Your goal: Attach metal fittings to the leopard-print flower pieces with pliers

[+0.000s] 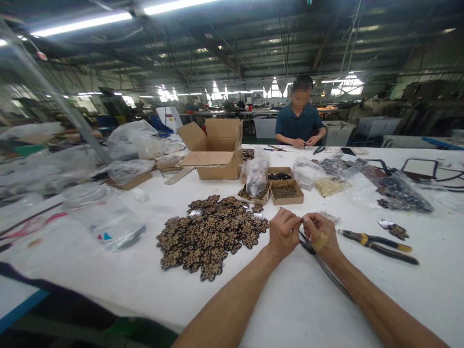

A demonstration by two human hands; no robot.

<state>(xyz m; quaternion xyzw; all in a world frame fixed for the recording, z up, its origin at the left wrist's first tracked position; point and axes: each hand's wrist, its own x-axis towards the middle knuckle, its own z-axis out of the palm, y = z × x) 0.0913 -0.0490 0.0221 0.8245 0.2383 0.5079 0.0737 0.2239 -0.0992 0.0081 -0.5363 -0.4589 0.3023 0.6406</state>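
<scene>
My left hand (285,233) and my right hand (321,235) meet over the white table (282,299), fingertips pinched close together on a small dark piece too tiny to make out. Beneath my right hand lies a dark tool (308,247) with long grey handles, partly hidden by the wrist. Left of my hands spreads a heap of leopard-print, flower-shaped patches (213,232). Pliers with yellow and black handles (380,244) rest to the right, below a small leopard-print patch (398,231).
Beyond my hands stand small boxes of little parts (286,192), plastic bags (308,173) and an open cardboard box (219,171). A clear plastic container (118,224) is at the left. A person (300,121) sits across the table, hands together.
</scene>
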